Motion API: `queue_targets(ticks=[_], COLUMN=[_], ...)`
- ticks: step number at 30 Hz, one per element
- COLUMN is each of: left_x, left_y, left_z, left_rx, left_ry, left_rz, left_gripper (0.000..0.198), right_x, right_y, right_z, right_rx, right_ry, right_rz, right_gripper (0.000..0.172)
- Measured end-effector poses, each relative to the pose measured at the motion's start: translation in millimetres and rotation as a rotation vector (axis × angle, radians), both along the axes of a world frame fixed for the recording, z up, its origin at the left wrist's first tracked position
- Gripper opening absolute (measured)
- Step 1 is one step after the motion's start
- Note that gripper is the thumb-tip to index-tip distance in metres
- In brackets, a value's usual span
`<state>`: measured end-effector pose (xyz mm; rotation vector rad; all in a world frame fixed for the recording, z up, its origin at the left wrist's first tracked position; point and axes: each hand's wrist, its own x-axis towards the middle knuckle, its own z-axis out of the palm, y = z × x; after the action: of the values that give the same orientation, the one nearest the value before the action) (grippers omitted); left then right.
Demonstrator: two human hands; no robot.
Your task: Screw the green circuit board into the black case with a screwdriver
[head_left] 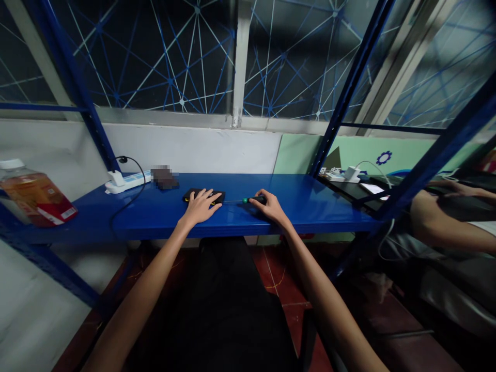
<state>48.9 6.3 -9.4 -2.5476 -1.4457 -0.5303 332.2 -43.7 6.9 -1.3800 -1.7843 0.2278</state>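
Observation:
My left hand (pixel 201 205) lies with fingers spread on top of a flat black case with yellow marks (pixel 189 196) on the blue table. Its palm and fingers hide much of the case. To the right, my right hand (pixel 270 205) is wrapped round the dark handle of a screwdriver (pixel 245 200) with a green collar. The thin metal shaft points left, and its tip reaches the right edge of the case. I cannot tell whether the tip touches it.
A white power strip (pixel 129 181) with a black cable and a partly blurred brown object (pixel 166 178) sit at the back left. A bottle of amber drink (pixel 34 194) stands far left. Blue metal posts (pixel 341 88) frame the table (pixel 302 188). Another person's arm (pixel 445 219) is at right.

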Motion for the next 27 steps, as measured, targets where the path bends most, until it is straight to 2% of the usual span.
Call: queue_targets(ticks=[7, 12, 16, 22, 27], left_x=[1.0, 0.6, -0.1, 0.1, 0.3], left_y=[-1.2, -0.3, 1.4, 1.7, 0.7], left_z=[1.2, 0.4, -1.0, -1.2, -0.1], left_rx=[0.001, 0.013, 0.011, 0.010, 0.003], left_ry=[0.010, 0.013, 0.008, 0.006, 0.002], left_rz=[0.009, 0.010, 0.006, 0.002, -0.003], left_gripper=[0.052, 0.053, 0.053, 0.054, 0.054], right_x=[-1.8, -1.6, 0.3, -0.7, -1.3], right_y=[-2.3, 0.0, 2.5, -1.4, -3.9], right_z=[1.9, 1.3, 0.3, 1.7, 4.1], right_rx=[0.010, -0.025, -0.064, 0.017, -0.009], right_ry=[-0.102, 0.003, 0.074, 0.030, -0.048], right_rz=[-0.028, 0.053, 0.110, 0.034, -0.020], right_gripper=[0.058, 0.041, 0.037, 0.044, 0.057])
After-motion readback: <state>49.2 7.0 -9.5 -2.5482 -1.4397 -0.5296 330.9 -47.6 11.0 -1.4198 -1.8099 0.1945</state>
